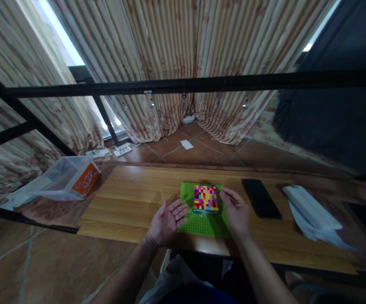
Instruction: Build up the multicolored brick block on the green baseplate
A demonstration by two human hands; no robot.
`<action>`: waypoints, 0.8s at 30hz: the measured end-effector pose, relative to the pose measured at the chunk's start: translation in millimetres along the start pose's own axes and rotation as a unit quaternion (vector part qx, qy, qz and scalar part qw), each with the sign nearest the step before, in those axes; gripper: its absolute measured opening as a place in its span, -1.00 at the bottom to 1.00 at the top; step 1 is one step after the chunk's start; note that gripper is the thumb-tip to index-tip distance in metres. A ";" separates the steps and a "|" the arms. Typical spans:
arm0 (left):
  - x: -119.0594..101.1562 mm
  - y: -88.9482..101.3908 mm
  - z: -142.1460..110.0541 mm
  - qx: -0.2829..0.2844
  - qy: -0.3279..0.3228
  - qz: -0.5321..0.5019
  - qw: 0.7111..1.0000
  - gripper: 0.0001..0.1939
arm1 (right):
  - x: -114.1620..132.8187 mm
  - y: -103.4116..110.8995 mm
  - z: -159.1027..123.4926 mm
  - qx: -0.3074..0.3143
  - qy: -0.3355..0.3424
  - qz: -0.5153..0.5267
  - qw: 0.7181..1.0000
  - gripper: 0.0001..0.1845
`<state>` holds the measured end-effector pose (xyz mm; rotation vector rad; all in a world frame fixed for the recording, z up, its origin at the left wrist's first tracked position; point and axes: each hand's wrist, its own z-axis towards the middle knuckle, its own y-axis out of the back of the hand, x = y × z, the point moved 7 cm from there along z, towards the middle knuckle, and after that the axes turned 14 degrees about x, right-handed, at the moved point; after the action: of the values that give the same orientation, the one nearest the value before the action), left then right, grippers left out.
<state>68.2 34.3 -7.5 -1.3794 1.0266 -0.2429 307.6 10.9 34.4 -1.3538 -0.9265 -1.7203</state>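
Observation:
A green studded baseplate (201, 223) lies on the wooden table (128, 202). On its far half sits a square block of small bricks in many colours (205, 198). My left hand (167, 220) hovers at the plate's left edge, palm turned up, fingers spread and holding nothing. My right hand (236, 212) is at the block's right side, back of the hand up, fingers loosely stretched toward the block. Whether those fingertips touch the block I cannot tell.
A black phone (261, 198) lies right of the plate, and folded white paper (309, 213) further right. A clear plastic box with an orange label (65, 177) lies tipped at the table's left end. Black frame bars (183, 84) cross in front of striped curtains.

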 end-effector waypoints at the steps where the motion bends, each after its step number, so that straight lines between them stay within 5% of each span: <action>1: 0.1 0.0 -0.6 -0.015 -0.001 0.018 1.000 -0.51 | -4.4 12.3 -7.6 -0.012 -0.011 -0.011 1.000 -0.63; 4: -5.3 -5.4 -0.1 -0.080 -0.031 0.137 0.987 -0.55 | -15.0 45.9 -33.4 -0.017 -0.030 -0.088 0.996 -0.65; 6: -15.5 -21.4 4.4 -0.115 -0.076 0.279 0.950 -0.57 | -22.6 61.6 -49.8 0.001 -0.046 -0.124 0.991 -0.65; 10: -24.0 -84.3 34.1 -0.070 -0.123 0.575 0.806 -0.58 | -29.3 73.0 -70.2 0.036 -0.036 -0.195 0.980 -0.69; 14: -10.5 -125.7 74.7 0.006 -0.118 0.712 0.693 -0.48 | -24.6 66.1 -74.1 0.054 0.028 -0.253 0.965 -0.75; 20: 12.3 -119.9 111.4 -0.008 -0.060 0.835 0.547 -0.37 | -19.5 56.8 -74.0 0.063 0.080 -0.299 0.949 -0.77; 24: 15.9 -113.3 116.4 -0.017 -0.038 0.855 0.516 -0.37 | -17.8 51.8 -74.0 0.073 0.090 -0.314 0.942 -0.78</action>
<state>206.5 75.9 68.4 0.1439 1.8177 1.3168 323.7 -76.0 8.3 -0.8242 -1.4503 -2.1414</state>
